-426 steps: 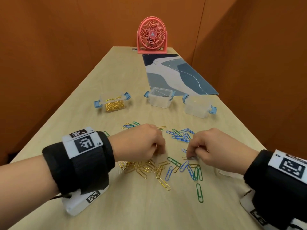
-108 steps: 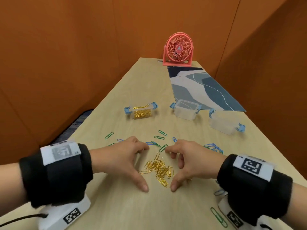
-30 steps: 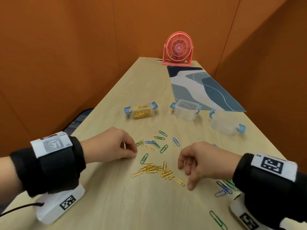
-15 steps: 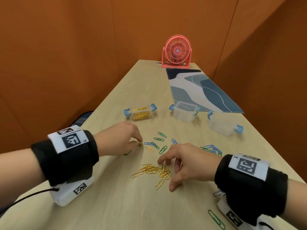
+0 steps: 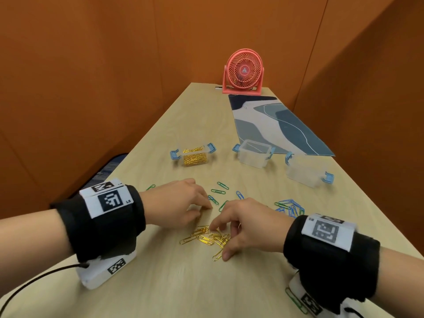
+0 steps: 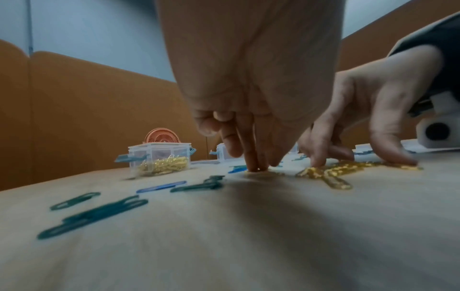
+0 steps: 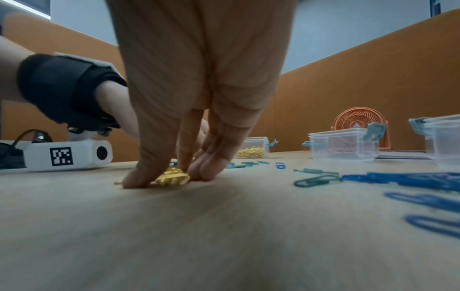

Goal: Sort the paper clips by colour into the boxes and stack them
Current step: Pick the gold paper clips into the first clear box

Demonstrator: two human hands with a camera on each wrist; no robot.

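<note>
A loose heap of gold paper clips [image 5: 206, 237] lies between my hands. My left hand [image 5: 205, 208] presses its straight index and middle fingertips [image 6: 254, 167] down on a single gold clip [image 6: 263, 173] flat on the table, just left of the heap. My right hand [image 5: 220, 242] stands on its fingertips, thumb on the near side and fingers on the far side, with part of the heap [image 7: 173, 177] between them. A clear box half full of gold clips [image 5: 194, 156] stands behind. Two more clear boxes [image 5: 253, 154] [image 5: 302, 172] hold no clips. Blue clips [image 5: 290, 207] are bunched at the right.
Green clips [image 5: 218, 191] and a few blue ones lie scattered beyond my hands; another green clip [image 5: 296, 300] lies by my right wrist. A patterned mat [image 5: 270, 125] and a pink fan [image 5: 243, 72] sit at the far end. Orange walls close in both sides.
My left hand has slid a single gold clip right and nearer, toward the heap. My right hand has closed in on the heap from the right.
</note>
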